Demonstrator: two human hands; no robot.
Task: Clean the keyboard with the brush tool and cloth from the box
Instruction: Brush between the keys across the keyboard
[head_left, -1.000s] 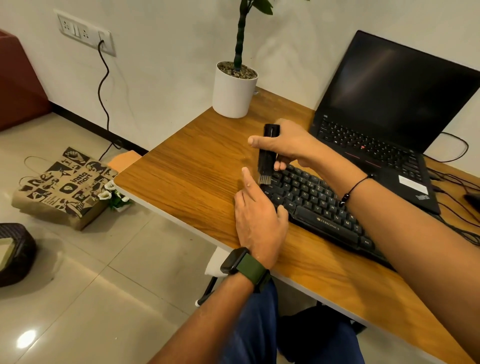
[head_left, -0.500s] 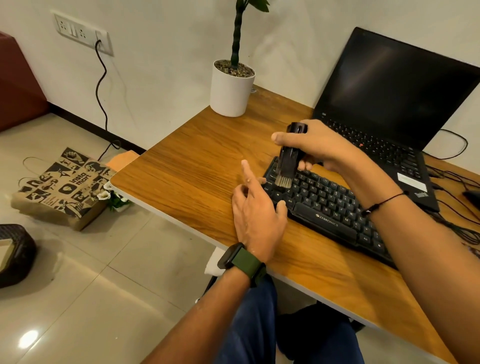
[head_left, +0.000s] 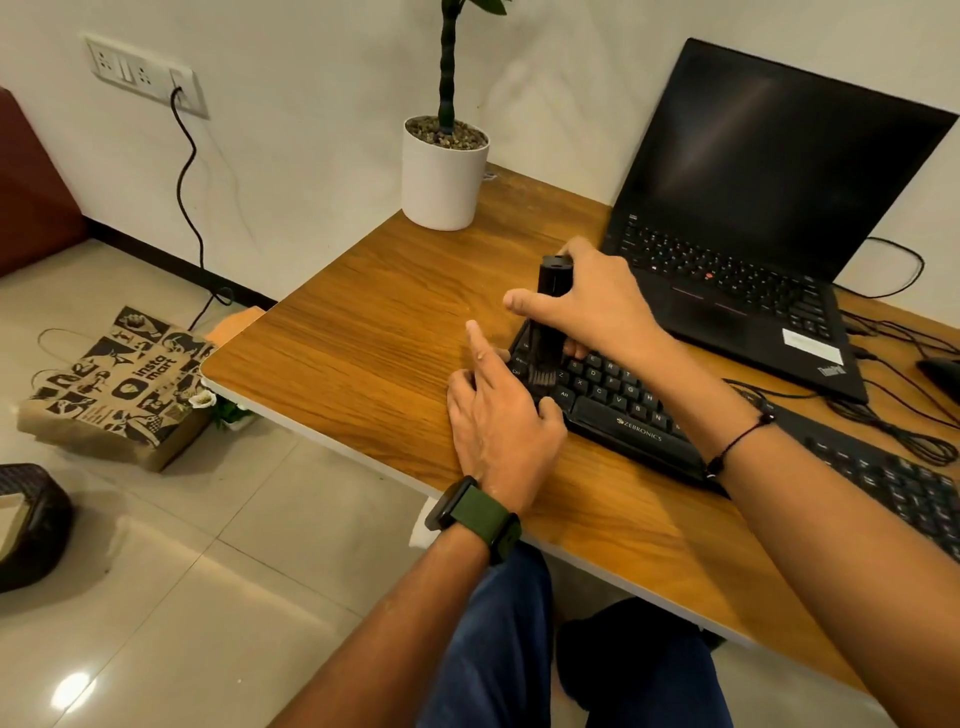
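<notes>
Gripping the black brush tool (head_left: 551, 312) upright, the right hand (head_left: 592, 301) has its fingers curled round the handle, thumb stretched out to the left, and the bristles rest on the left-end keys of the black keyboard (head_left: 623, 410). That keyboard lies on the wooden desk (head_left: 374, 332) just in front of an open laptop (head_left: 753, 218). At the keyboard's left edge the left hand (head_left: 498, 421) rests on the desk, fingers loose, forefinger raised, thumb touching the keyboard's front corner. A white plant pot (head_left: 441, 182) stands at the desk's back edge
</notes>
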